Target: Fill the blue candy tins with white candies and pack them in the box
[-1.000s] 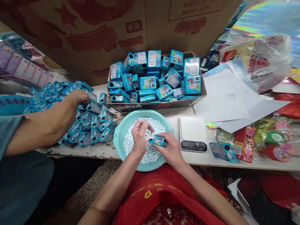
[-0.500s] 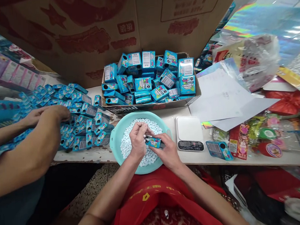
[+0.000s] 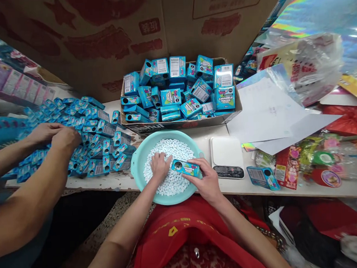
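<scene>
A teal basin full of small white candies sits at the table's near edge. My left hand is down in the candies, fingers curled into the pile. My right hand holds a small blue candy box over the basin, its round hole facing up at the left end. Behind the basin a cardboard tray holds many blue candy boxes.
A white scale stands right of the basin, with one blue box beside it. Loose blue boxes are heaped at the left, where another person's hands work. Paper sheets and wrapped goods fill the right.
My left hand has left the box's opening and dropped into the candies. My right hand has shifted the box slightly right and turned it flatter. The other person's hands have drawn together on the pile.
</scene>
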A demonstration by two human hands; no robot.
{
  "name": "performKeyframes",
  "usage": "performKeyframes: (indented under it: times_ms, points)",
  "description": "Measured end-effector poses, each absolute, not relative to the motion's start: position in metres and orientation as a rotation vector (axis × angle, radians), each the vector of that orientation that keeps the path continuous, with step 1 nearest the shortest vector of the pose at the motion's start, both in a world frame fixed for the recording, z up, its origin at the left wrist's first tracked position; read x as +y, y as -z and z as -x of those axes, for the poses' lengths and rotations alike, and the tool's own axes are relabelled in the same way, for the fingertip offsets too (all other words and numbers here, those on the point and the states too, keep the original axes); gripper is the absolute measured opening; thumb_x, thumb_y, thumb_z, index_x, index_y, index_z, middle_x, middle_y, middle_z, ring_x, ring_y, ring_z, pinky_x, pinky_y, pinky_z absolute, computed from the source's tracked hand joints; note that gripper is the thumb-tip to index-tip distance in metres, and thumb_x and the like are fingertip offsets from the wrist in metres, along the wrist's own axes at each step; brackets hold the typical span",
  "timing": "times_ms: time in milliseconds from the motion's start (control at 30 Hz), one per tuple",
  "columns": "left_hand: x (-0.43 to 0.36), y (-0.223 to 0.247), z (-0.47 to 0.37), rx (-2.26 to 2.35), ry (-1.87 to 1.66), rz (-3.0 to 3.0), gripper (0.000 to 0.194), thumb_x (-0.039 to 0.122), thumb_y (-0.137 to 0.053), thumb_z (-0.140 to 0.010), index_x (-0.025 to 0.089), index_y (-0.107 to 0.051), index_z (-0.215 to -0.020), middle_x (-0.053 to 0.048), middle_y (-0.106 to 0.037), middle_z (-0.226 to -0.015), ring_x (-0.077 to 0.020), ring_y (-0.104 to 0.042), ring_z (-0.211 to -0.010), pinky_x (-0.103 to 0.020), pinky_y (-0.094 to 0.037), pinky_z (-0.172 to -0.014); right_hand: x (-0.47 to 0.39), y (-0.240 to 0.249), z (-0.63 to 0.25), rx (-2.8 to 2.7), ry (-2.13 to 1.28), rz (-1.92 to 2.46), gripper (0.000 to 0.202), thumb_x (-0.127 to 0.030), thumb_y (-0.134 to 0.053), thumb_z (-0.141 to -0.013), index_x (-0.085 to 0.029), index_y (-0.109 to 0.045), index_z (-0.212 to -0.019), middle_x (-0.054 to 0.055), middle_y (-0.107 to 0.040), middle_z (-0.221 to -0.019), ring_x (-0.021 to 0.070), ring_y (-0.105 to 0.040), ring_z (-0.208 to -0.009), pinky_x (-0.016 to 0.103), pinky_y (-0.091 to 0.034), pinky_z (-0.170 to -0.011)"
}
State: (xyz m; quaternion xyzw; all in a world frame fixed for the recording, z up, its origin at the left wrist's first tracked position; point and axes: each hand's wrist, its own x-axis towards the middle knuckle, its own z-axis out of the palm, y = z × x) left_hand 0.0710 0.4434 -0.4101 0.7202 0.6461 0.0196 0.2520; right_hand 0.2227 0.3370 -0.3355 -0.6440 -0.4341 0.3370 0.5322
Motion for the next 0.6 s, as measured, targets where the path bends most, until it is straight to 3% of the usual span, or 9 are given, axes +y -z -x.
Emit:
performKeyframes:
  times_ms: [133, 267, 333, 433, 600]
  points:
    - [0.429, 0.415, -0.083, 1.602, -0.184, -1.734, 0.02, 0.038, -0.061, -0.074, 0.02, -0.056, -0.068, -0.008, -0.058, -0.081, -0.0261, -0.055, -0.087, -0.036, -0.04, -0.077, 0.338, 0.338, -0.22, -1.028, -0.787, 1.545, 0.029, -0.026, -0.076, -0.07, -0.023, -0.065, -0.097, 0.003, -0.064, -0.093, 0.019, -0.061, -0.09, 0.033, -0.05, -0.081]
    - [0.43, 0.404, -0.076, 1.524, -0.385, -1.414, 0.034, 0.046, -0.059, -0.073, 0.019, -0.047, -0.058, 0.0, -0.046, -0.057, -0.0153, -0.05, -0.06, -0.026, -0.039, -0.056, 0.335, 0.341, -0.223, -1.023, -0.776, 1.583, 0.03, -0.027, -0.075, -0.071, -0.023, -0.065, -0.099, 0.004, -0.063, -0.095, 0.0199, -0.061, -0.093, 0.035, -0.05, -0.083]
    - [0.43, 0.388, -0.073, 1.457, -0.515, -1.151, 0.036, 0.051, -0.057, -0.073, 0.018, -0.047, -0.062, 0.002, -0.044, -0.056, -0.0104, -0.043, -0.049, -0.022, -0.032, -0.045, 0.333, 0.344, -0.223, -1.032, -0.764, 1.604, 0.029, -0.028, -0.074, -0.071, -0.023, -0.065, -0.098, 0.004, -0.063, -0.095, 0.0206, -0.062, -0.092, 0.036, -0.051, -0.083]
    - [0.428, 0.354, -0.076, 1.199, -0.733, -0.744, 0.034, 0.045, -0.065, -0.07, 0.017, -0.046, -0.064, 0.004, -0.044, -0.057, -0.0061, -0.037, -0.042, -0.019, -0.025, -0.037, 0.333, 0.349, -0.217, -1.067, -0.749, 1.624, 0.029, -0.029, -0.074, -0.071, -0.023, -0.065, -0.098, 0.004, -0.064, -0.094, 0.0212, -0.062, -0.091, 0.037, -0.051, -0.082]
    - [0.424, 0.315, -0.093, 1.024, -0.943, -0.618, 0.025, 0.036, -0.063, -0.069, 0.017, -0.047, -0.068, 0.001, -0.056, -0.063, -0.0108, -0.056, -0.052, -0.022, -0.043, -0.048, 0.337, 0.345, -0.2, -1.163, -0.748, 1.606, 0.026, -0.025, -0.071, -0.072, -0.024, -0.065, -0.098, 0.003, -0.064, -0.092, 0.0208, -0.062, -0.088, 0.036, -0.051, -0.078]
